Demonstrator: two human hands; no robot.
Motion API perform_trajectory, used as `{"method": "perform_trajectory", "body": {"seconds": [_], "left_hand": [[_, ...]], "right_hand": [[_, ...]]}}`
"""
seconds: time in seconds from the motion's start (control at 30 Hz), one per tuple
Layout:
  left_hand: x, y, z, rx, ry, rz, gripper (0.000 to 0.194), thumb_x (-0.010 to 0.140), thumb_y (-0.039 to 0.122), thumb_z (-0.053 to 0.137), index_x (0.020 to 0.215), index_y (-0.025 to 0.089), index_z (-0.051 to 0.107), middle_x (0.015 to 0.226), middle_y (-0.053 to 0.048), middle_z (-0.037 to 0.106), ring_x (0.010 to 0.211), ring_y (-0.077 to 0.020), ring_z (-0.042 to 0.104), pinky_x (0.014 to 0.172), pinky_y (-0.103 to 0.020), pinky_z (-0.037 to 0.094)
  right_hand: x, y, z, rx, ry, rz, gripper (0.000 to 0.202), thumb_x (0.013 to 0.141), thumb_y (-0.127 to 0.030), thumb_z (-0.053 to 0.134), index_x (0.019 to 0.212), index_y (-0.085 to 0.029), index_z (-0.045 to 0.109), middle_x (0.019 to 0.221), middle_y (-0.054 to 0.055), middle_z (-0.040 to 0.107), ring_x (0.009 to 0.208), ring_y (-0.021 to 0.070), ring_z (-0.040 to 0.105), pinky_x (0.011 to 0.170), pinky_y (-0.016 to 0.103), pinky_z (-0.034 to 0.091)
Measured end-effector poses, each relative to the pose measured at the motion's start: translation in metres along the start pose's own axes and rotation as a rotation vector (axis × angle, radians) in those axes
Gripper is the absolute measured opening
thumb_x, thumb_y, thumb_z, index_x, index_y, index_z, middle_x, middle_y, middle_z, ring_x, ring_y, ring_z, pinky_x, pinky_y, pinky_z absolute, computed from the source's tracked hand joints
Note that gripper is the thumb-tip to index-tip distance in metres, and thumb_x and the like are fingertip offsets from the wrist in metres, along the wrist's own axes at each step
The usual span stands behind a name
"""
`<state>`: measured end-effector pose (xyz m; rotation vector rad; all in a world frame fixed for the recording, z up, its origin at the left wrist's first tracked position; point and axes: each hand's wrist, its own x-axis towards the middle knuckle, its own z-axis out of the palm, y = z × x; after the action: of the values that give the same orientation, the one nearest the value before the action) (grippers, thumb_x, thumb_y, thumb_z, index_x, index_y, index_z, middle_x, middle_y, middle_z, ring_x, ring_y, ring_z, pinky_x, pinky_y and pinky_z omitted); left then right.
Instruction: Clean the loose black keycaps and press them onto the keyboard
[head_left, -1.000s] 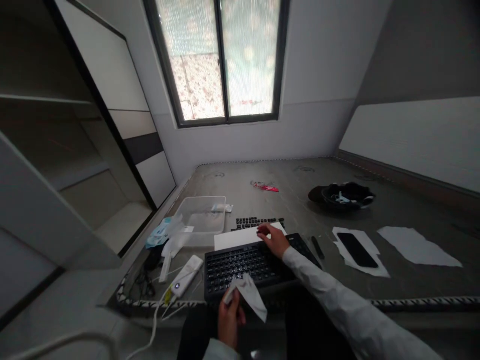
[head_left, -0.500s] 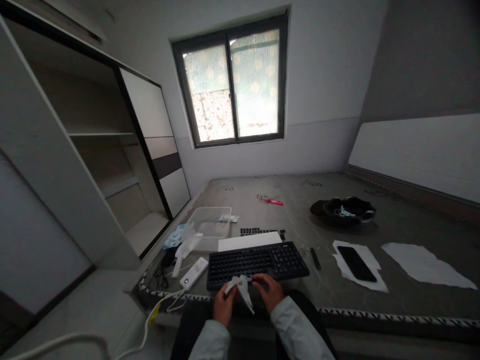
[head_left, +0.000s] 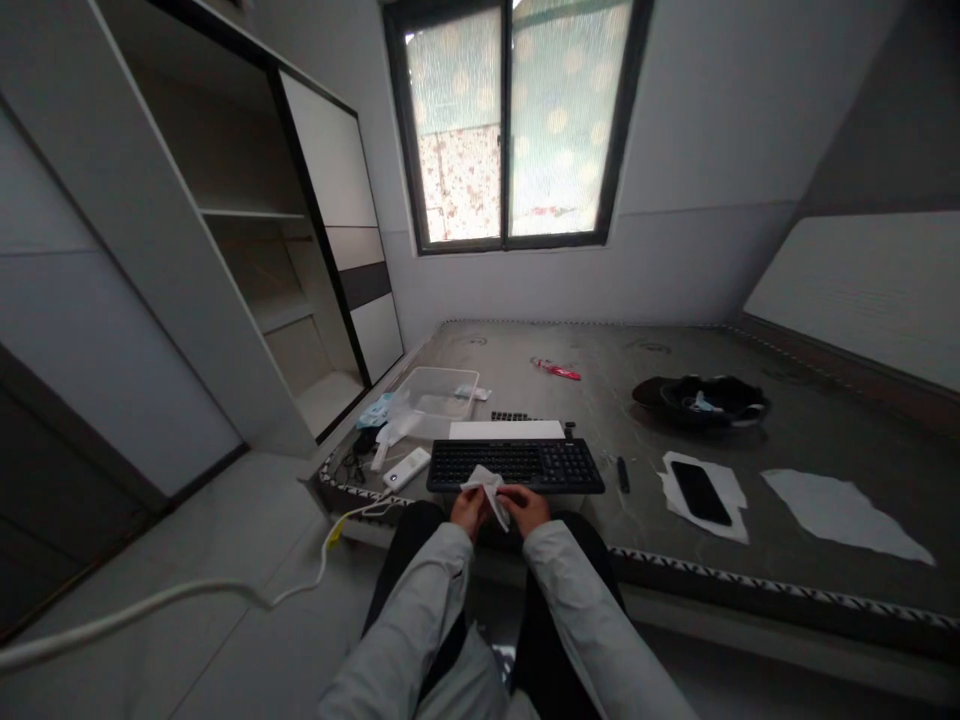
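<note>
Both my hands are close together over the near edge of a black keyboard [head_left: 517,462]. My left hand [head_left: 469,512] is closed on a crumpled white tissue [head_left: 487,480], whose corner hangs down between my hands. Pinched fingers of my right hand [head_left: 526,507] meet the tissue's right side; whether they also hold something small is hidden. Behind the keyboard lies a white strip-like sheet or box [head_left: 506,430]. Several loose black keycaps [head_left: 510,416] sit in rows beyond it.
Left of the keyboard are a white power strip [head_left: 407,469], a clear plastic bin [head_left: 442,400] and cables. On the right lie a dark pen-like tool [head_left: 622,475], a phone [head_left: 700,492] on paper, another paper sheet [head_left: 844,512] and a cap [head_left: 705,402]. A red item [head_left: 556,370] lies farther back.
My view has shifted, showing more of my arms and lap. My right hand has come in from the keyboard's edge to the tissue, closer to my left hand.
</note>
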<state>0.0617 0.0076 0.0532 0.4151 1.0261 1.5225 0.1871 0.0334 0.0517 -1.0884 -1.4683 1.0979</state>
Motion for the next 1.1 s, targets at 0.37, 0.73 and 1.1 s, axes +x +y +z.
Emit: {"method": "perform_trajectory", "body": {"seconds": [0.37,0.73,1.1], "left_hand": [[-0.015,-0.012,-0.003,0.017,-0.035,-0.076,0.029,0.056,0.027,0.073,0.078,0.012,0.060,0.079,-0.009,0.066,0.073,-0.0178,0.064,0.073,-0.033,0.050],[-0.008,-0.008,-0.010,0.118,-0.093,-0.024,0.047,0.042,0.031,0.078,0.083,0.010,0.066,0.070,-0.007,0.068,0.062,-0.0171,0.062,0.058,-0.026,0.047],[0.016,-0.006,-0.012,0.115,-0.083,-0.027,0.043,0.049,0.028,0.074,0.089,0.013,0.064,0.073,-0.005,0.068,0.064,-0.0174,0.062,0.060,-0.027,0.048]], "right_hand": [[-0.014,-0.008,-0.004,-0.028,-0.010,-0.049,0.029,0.060,-0.039,0.062,0.081,-0.019,0.067,0.079,0.004,0.069,0.073,0.0195,0.062,0.072,0.031,0.049],[-0.010,0.000,0.006,-0.239,-0.012,-0.267,0.016,0.066,-0.029,0.059,0.076,-0.023,0.069,0.083,0.004,0.066,0.076,0.0178,0.060,0.069,0.028,0.048],[0.005,0.008,0.005,-0.104,0.046,-0.162,0.032,0.068,-0.026,0.052,0.099,-0.019,0.058,0.097,0.007,0.062,0.078,0.0174,0.060,0.067,0.028,0.050]]}}
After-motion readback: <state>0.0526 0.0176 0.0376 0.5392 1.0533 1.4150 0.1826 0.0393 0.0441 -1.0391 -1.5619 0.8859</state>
